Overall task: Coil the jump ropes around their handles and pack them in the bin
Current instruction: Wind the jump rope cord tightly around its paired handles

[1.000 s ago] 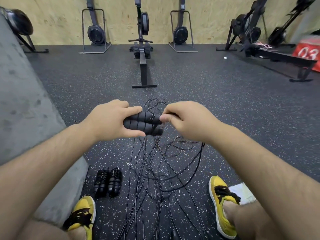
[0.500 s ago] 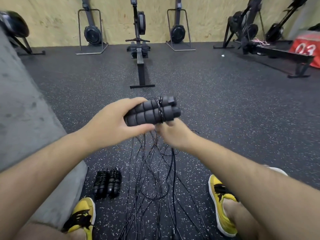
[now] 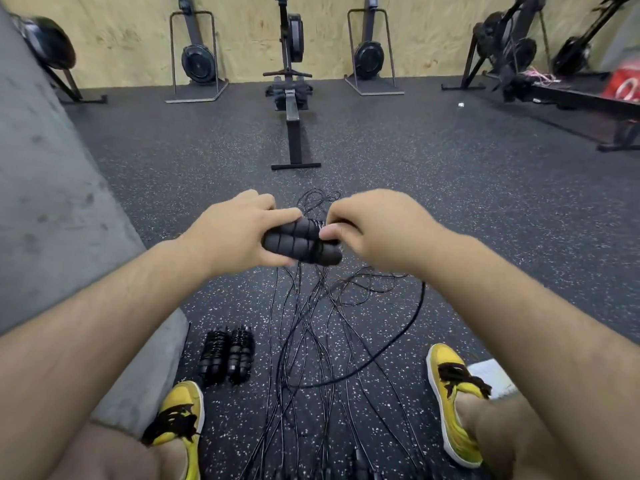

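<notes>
My left hand [image 3: 239, 233] grips a pair of black foam jump rope handles [image 3: 298, 242] held side by side in front of me. A few turns of thin black cord are wound round their right end. My right hand [image 3: 374, 226] pinches that cord just above the handles' right end. The cord trails down into a tangle of several loose black ropes [image 3: 322, 327] spread on the floor between my feet. A coiled jump rope bundle [image 3: 227, 355] lies on the floor by my left shoe. No bin is in view.
A grey concrete block [image 3: 52, 209] rises at my left. A rowing machine [image 3: 292, 109] stands straight ahead, more gym machines line the plywood wall. My yellow shoes [image 3: 453, 400] flank the ropes, and a white paper [image 3: 491, 372] lies by the right one.
My right hand came up from beneath the handles to their upper right end, carrying the cord round. The handles dropped a little lower and tilted back level in my left hand.
</notes>
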Demonstrator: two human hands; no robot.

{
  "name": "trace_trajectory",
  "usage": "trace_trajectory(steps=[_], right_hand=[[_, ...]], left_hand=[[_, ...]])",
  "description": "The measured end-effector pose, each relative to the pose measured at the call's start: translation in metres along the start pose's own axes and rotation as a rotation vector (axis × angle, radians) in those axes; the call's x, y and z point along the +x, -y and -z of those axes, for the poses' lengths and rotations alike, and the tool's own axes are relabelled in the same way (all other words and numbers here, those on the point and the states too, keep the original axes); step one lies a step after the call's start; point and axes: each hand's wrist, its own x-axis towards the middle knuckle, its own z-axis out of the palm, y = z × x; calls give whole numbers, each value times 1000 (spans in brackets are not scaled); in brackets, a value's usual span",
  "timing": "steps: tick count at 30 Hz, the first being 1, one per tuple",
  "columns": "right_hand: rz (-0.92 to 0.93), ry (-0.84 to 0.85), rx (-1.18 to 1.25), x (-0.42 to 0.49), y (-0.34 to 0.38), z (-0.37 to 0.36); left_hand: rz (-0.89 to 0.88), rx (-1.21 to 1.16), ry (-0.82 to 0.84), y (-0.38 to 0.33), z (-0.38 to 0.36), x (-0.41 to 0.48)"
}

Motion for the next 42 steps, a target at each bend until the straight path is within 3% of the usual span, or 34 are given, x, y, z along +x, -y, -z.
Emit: trace_trajectory(steps=[5,9,11,14,17,23,29,33,36,38,40,42], right_hand=[[114,-10,130,12,-28,2],[10,-37,478,12,-39,-17],[-117,51,583,8,-35,-34],[-205,204,481,2,-3,-62],[-179,228,488,-6,28,-71],[-182,243,481,-12,32,-43],[32,-15,13,-5,5,-9],[140,-83,12,6,-10,-6],[120,-114,134,13,-23,-9],[45,-88,350,14,-30,-15],[-68,5,694,10,-29,-21],[-145,140,696,7,-17,-30]], left_hand=[[-210,-240,9,-18,5,-7],[-168,-469,-80,-29,23,-14],[-93,-598,-105,-30,29,-16],[-26,-584,-100,-27,25,-12],[35,-377,-95,-13,11,-5],[189,-179,-84,14,-5,-1],[12,-156,63,6,-8,-5],[-136,-294,167,-8,1,-9],[-196,-411,192,-21,8,-16],[-150,-532,125,-28,18,-19],[-55,-649,43,-30,27,-21],[13,-723,-26,-30,30,-20]])
